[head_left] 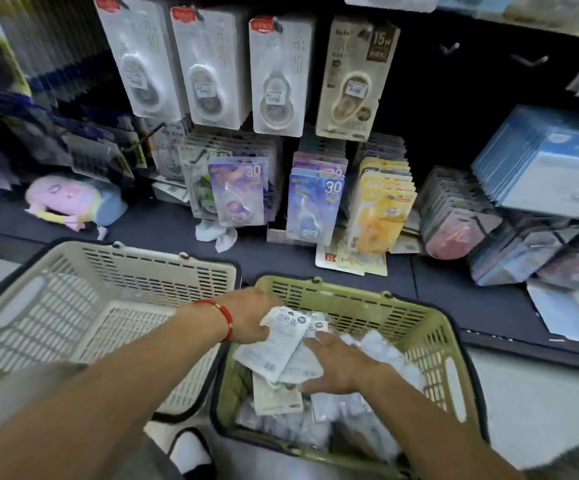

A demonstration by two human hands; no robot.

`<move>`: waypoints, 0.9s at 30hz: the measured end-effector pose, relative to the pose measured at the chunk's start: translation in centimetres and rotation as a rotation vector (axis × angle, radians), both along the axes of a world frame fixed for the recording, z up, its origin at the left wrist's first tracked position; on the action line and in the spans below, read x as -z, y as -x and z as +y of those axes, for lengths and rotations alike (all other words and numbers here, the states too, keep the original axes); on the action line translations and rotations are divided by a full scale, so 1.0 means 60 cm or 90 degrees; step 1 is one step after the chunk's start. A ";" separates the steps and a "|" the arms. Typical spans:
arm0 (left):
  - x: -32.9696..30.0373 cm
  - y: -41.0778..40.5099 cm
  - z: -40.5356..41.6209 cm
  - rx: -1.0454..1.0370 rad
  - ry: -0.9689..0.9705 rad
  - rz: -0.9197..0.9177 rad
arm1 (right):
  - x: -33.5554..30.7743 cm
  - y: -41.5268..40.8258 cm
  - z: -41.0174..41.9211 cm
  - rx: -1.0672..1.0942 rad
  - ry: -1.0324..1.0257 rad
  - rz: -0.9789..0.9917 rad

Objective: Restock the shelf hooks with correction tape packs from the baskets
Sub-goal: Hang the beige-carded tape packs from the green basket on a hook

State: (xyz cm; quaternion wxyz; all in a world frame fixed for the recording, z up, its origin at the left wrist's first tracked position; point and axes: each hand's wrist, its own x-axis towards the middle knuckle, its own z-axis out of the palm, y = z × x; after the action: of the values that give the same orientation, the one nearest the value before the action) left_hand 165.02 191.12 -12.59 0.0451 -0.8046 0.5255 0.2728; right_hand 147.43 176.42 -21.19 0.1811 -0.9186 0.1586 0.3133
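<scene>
Over the green basket [430, 327], both hands sort packs [277, 355].

A dark shop display wall [454, 109] is seen from above, fitted with metal hooks [530, 59], two of them bare at the upper right. Below it, a dark blue-grey shelf ledge [163, 230] runs across the whole view. A pink and blue plush toy [73, 202] is laid on the ledge at the left. Stacks of blue and white packets [551, 164] are hung at the right. A pale floor [537, 410] is visible at the lower right. The lighting is dim and even.
</scene>
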 end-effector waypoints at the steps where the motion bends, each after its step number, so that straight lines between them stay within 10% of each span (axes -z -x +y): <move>1: 0.023 0.021 0.001 0.004 -0.032 0.003 | 0.018 0.008 0.012 0.015 -0.006 -0.013; 15: 0.147 0.093 0.007 -0.057 -0.098 -0.023 | 0.038 0.115 -0.034 0.318 -0.123 -0.381; 21: 0.117 0.090 -0.003 -0.355 0.081 0.011 | -0.005 0.131 -0.062 0.651 -0.066 -0.572; 27: 0.074 0.099 0.014 -0.833 0.414 0.564 | -0.062 0.114 -0.057 0.942 -0.570 -0.710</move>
State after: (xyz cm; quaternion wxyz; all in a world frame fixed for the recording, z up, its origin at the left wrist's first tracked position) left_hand 159.05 191.95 -17.03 -0.5644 -0.7382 -0.0238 0.3686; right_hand 140.59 173.03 -17.46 0.7023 -0.4541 0.4471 -0.3174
